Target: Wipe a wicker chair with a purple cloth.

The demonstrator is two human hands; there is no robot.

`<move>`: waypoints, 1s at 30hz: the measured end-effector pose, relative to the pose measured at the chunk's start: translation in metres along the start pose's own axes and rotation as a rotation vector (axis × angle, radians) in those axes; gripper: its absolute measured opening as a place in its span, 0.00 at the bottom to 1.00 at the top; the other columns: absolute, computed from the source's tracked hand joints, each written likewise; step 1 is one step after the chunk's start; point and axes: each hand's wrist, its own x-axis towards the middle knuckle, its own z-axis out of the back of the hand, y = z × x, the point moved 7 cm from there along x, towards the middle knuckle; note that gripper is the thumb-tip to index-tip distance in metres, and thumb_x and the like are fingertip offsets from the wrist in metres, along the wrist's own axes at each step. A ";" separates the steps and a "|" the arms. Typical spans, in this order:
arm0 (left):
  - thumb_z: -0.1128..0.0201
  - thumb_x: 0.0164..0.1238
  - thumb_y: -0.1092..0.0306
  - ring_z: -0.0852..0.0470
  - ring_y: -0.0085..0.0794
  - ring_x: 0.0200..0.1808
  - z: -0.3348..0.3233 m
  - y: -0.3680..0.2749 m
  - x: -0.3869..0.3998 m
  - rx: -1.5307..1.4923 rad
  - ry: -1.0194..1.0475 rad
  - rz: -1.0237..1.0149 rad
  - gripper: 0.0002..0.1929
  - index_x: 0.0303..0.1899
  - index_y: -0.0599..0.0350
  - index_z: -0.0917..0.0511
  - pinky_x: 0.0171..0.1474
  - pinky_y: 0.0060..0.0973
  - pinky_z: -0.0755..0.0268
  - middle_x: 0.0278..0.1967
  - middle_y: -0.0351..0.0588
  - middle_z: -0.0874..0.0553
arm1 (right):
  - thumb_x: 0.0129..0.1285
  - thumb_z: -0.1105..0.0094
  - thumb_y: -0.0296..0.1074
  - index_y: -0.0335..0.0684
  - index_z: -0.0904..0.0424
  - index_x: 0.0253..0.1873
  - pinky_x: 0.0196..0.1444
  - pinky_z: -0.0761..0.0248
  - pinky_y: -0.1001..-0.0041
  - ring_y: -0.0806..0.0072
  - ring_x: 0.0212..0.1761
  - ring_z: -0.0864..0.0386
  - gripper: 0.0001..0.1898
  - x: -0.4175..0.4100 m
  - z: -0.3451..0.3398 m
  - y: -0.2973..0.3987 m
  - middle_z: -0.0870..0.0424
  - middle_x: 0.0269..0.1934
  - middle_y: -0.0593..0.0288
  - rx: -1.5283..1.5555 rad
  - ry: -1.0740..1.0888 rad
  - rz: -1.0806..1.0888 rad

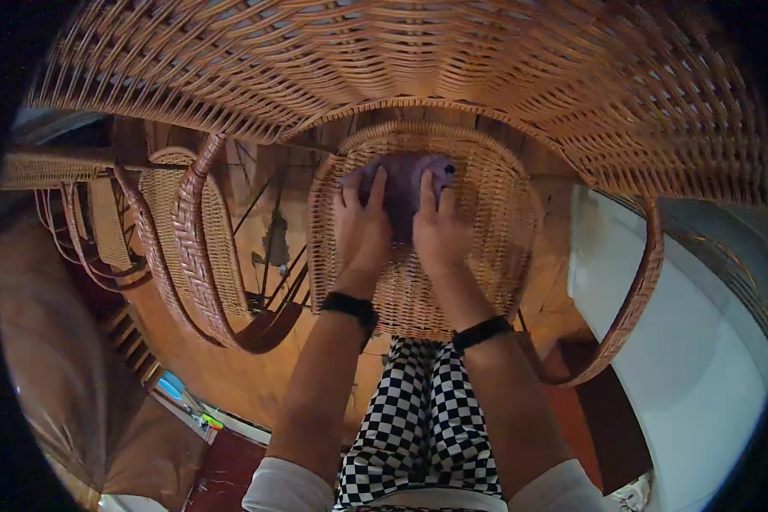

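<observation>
A crumpled purple cloth (pixel 404 192) lies on the woven wicker seat (pixel 416 301) of a chair right before me. My left hand (pixel 363 224) rests on the cloth's left part, fingers pointing away from me. On its right part lies my right hand (pixel 441 224), with fingertips pressing near the folded edge. Whether either hand grips the fabric cannot be told. Black bands circle both wrists. Beyond the seat rises the tall wicker backrest (pixel 422 57).
Braided armrests curve at left (pixel 195 256) and right (pixel 640 288). More wicker chairs (pixel 185 224) stand at left. A brown covered surface (pixel 57 333) is at far left, a white smooth-sided object (pixel 665 307) at right. Wooden flooring (pixel 230 377) lies below.
</observation>
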 end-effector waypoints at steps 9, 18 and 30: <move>0.43 0.56 0.71 0.28 0.53 0.51 -0.078 -0.083 -0.044 0.382 0.101 -0.383 0.29 0.63 0.45 0.32 0.47 0.41 0.24 0.57 0.51 0.31 | 0.56 0.46 0.32 0.46 0.37 0.67 0.33 0.23 0.60 0.52 0.37 0.20 0.31 -0.055 0.026 -0.105 0.27 0.53 0.44 -0.008 0.071 -0.296; 0.44 0.57 0.72 0.28 0.52 0.53 -0.040 -0.031 -0.044 0.449 0.137 -0.365 0.31 0.65 0.38 0.33 0.52 0.41 0.27 0.58 0.52 0.31 | 0.56 0.47 0.31 0.46 0.37 0.67 0.29 0.23 0.65 0.56 0.30 0.21 0.30 -0.056 0.001 -0.048 0.24 0.45 0.49 -0.032 0.092 -0.212; 0.43 0.54 0.72 0.30 0.54 0.51 -0.051 -0.046 -0.060 0.458 0.087 -0.318 0.28 0.61 0.42 0.29 0.53 0.44 0.32 0.55 0.56 0.30 | 0.54 0.44 0.30 0.46 0.32 0.64 0.33 0.23 0.62 0.59 0.31 0.20 0.29 -0.062 0.020 -0.069 0.25 0.42 0.51 -0.068 0.216 -0.209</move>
